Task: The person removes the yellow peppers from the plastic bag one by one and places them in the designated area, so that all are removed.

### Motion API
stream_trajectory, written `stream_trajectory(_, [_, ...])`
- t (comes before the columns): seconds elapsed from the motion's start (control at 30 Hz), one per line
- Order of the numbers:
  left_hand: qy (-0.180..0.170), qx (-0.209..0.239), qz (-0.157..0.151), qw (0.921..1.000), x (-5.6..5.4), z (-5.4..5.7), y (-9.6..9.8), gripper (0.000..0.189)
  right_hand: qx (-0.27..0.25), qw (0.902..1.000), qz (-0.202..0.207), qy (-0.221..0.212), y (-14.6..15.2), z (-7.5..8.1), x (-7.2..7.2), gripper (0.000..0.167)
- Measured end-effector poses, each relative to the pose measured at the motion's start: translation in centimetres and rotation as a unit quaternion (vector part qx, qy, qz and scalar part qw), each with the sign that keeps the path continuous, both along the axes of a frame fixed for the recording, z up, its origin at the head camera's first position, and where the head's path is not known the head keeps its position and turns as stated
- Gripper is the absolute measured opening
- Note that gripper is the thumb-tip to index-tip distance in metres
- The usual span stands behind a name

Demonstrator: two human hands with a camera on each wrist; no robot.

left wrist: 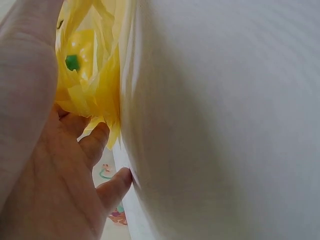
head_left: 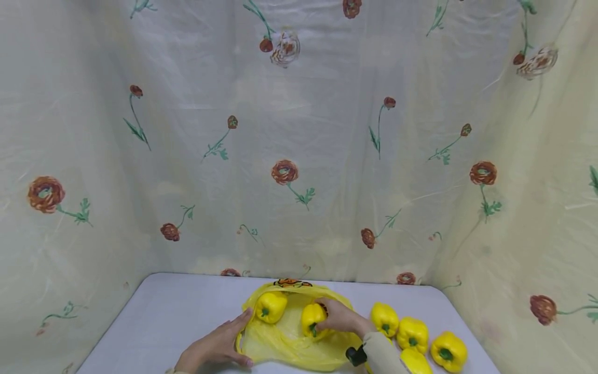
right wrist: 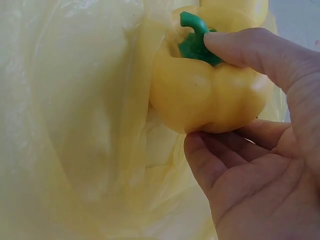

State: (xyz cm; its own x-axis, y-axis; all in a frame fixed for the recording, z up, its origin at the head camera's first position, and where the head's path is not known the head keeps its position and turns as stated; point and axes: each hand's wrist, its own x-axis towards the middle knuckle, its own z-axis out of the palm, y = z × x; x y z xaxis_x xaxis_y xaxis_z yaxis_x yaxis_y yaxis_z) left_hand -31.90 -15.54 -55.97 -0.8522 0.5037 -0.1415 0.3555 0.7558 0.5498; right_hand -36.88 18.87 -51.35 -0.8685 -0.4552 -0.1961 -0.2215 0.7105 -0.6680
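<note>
A thin yellow plastic bag [head_left: 280, 349] lies on the white table with its mouth spread wide. My right hand [head_left: 340, 316] reaches into it and grips a yellow bell pepper [head_left: 312, 319]. In the right wrist view the thumb presses by the pepper's green stem [right wrist: 197, 42] while the fingers curl beneath. Another bell pepper [head_left: 271, 307] rests inside the bag at the left. My left hand [head_left: 217, 344] is at the bag's left edge, thumb and fingers spread apart. The left wrist view has its fingertips [left wrist: 100, 135] against the bunched plastic.
Several more yellow bell peppers [head_left: 413, 334] sit on the table to the right of the bag, partly behind the right forearm. A flowered curtain [head_left: 327, 208] surrounds the back and sides of the white table [head_left: 187, 298].
</note>
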Motion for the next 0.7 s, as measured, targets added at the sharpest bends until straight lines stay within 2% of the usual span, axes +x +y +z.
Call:
stream_trajectory(0.23, [0.012, -0.003, -0.001, 0.9999, -0.13, -0.37, -0.10, 0.120, 0.001, 1.0000, 0.001, 0.007, 0.09, -0.17, 0.06, 0.071])
stream_trajectory(0.53, [-0.001, -0.004, 0.003, 1.0000, -0.11, -0.40, -0.04, 0.119, -0.007, 0.9999, 0.000, 0.008, 0.20, -0.55, 0.01, 0.070])
stream_trajectory(0.7, [-0.011, -0.005, 0.016, 0.9998, -0.11, -0.17, -0.02, 0.120, -0.020, 0.9998, 0.002, 0.004, 0.17, -0.48, 0.07, 0.071])
